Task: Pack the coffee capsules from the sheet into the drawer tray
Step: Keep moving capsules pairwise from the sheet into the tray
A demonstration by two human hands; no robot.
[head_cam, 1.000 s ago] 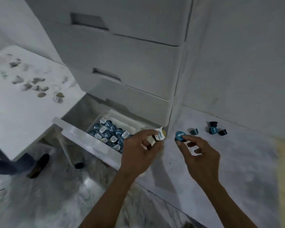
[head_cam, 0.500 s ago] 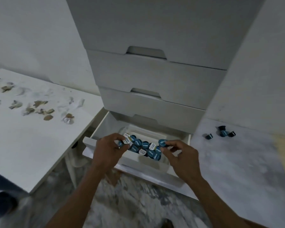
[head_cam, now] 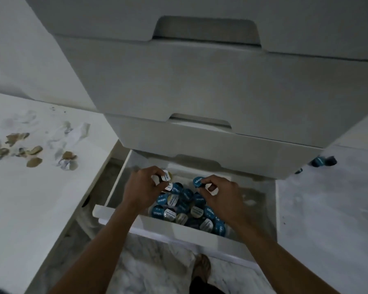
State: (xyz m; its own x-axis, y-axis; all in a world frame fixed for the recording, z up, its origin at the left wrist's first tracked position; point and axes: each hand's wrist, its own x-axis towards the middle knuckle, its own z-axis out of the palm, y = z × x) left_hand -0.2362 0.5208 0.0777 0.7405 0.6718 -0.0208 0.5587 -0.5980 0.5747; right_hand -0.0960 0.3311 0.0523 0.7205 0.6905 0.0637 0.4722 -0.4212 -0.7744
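The bottom drawer (head_cam: 179,234) stands pulled out, and the white tray (head_cam: 238,179) inside it holds several blue and white-lidded coffee capsules (head_cam: 185,206). My left hand (head_cam: 142,187) hovers over the tray's left side, pinching white-lidded capsules (head_cam: 167,177). My right hand (head_cam: 219,196) is over the tray's middle, fingertips closed on a blue capsule (head_cam: 198,181). On the grey sheet (head_cam: 327,209) to the right lie a few dark and blue capsules (head_cam: 322,161), partly hidden behind the cabinet corner.
Closed white drawers (head_cam: 200,85) rise above the open one. A white tabletop (head_cam: 30,187) at the left carries scattered torn paper scraps (head_cam: 33,153). Marble floor and my foot (head_cam: 201,270) show below the drawer front.
Both hands carried their capsules from the sheet leftward and over the drawer tray. The view has swung to face the cabinet and come closer.
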